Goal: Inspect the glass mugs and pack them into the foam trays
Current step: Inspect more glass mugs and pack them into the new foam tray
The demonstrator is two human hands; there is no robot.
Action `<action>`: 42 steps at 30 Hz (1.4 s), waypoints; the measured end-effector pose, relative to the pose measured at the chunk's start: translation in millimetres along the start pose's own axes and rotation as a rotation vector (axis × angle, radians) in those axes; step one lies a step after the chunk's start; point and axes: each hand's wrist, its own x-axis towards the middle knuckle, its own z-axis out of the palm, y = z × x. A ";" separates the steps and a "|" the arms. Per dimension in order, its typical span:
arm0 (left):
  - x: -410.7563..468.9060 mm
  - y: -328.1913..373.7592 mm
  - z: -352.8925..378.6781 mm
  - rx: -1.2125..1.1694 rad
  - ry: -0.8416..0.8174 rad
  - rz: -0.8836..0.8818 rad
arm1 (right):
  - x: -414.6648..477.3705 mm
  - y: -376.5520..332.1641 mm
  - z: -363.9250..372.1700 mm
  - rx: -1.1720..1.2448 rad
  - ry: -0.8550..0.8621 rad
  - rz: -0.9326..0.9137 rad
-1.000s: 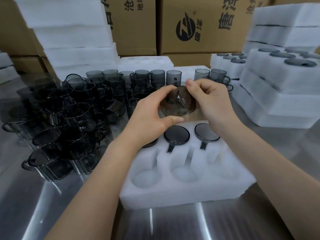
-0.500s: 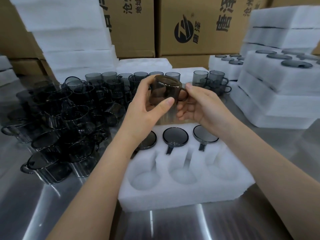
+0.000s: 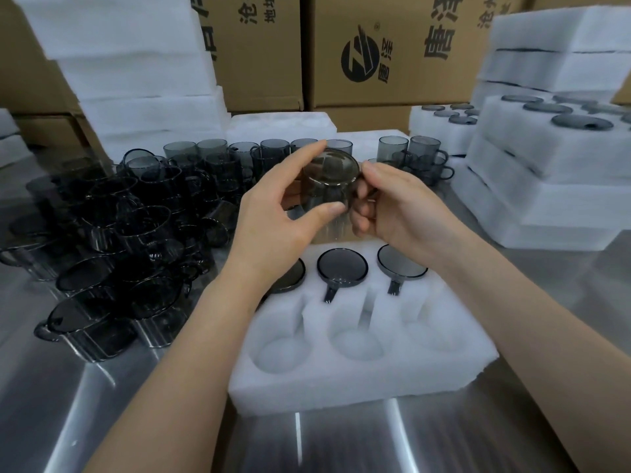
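At the left edge of the counter (image 3: 102, 404) the unpacked mugs (image 3: 112, 240) lie in a crowded heap, some upright, some tipped, touching one another. The left hand (image 3: 273, 220) grasps the held mug (image 3: 329, 182), thumb pressed on the near wall and fingers curled round the far side. The mug is in the air above the far edge of the foam tray, clear of everything else. The right hand (image 3: 403, 206) pinches it on the handle side, forefinger at the upper edge and the other fingers curled by the handle. The step in hand looks to be inspection. To do it well, the glass should turn slowly between both grips so that the wall, the rim and the handle joint each pass through the light. Smoked glass hides chips, so a fingertip run round the rim would help. Whether rim or base faces up I cannot tell. Below the hands, the foam tray (image 3: 341, 387) carries 3 seated mugs (image 3: 342, 268) upside down in its far row, and 3 empty pockets (image 3: 356, 339) lie along its near edge. The likely seat is 1 of those. The handle should line up with the pocket's slot before any pressing, and the mug should go straight down, lest the foam tear. At the right edge of the counter stand stacked filled trays (image 3: 563, 165).
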 end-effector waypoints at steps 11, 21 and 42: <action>2.9 3.9 -5.7 -0.436 0.002 -0.299 | -3.6 -1.7 0.0 0.070 -0.172 -0.153; 3.8 -4.9 -6.8 -0.449 -0.067 -0.271 | 1.2 -2.6 4.7 0.074 -0.035 -0.013; 2.4 0.3 -0.9 -0.165 -0.089 -0.081 | -3.9 4.6 14.6 0.082 -0.020 -0.027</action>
